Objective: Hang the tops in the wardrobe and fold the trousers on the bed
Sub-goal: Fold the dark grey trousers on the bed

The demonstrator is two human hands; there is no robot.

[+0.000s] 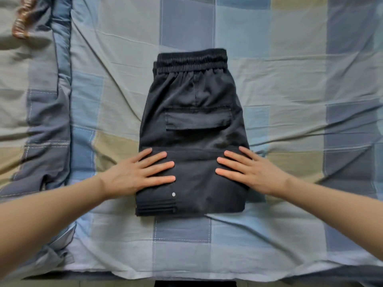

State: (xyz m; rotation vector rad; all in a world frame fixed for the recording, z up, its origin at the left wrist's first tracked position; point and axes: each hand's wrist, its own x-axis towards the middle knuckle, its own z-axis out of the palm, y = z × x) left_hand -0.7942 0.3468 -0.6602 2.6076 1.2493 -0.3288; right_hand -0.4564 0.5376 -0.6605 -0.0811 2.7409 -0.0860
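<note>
Dark grey cargo trousers point(193, 121) lie folded into a compact rectangle in the middle of the bed point(290, 79), elastic waistband at the far end and a flap pocket showing on top. The near part is a folded-over layer with a small white dot near its left edge. My left hand point(138, 172) lies flat with straight fingers on the left side of that near fold. My right hand point(248, 168) lies flat on its right side, fingers spread and pointing inward. Both press on the cloth and hold nothing.
The bed is covered by a checked sheet in blue, grey and olive. A rolled blue-grey quilt point(49, 121) runs along the left side. A brownish patterned cloth point(21, 19) lies at the far left corner. The bed's near edge runs along the bottom of the view.
</note>
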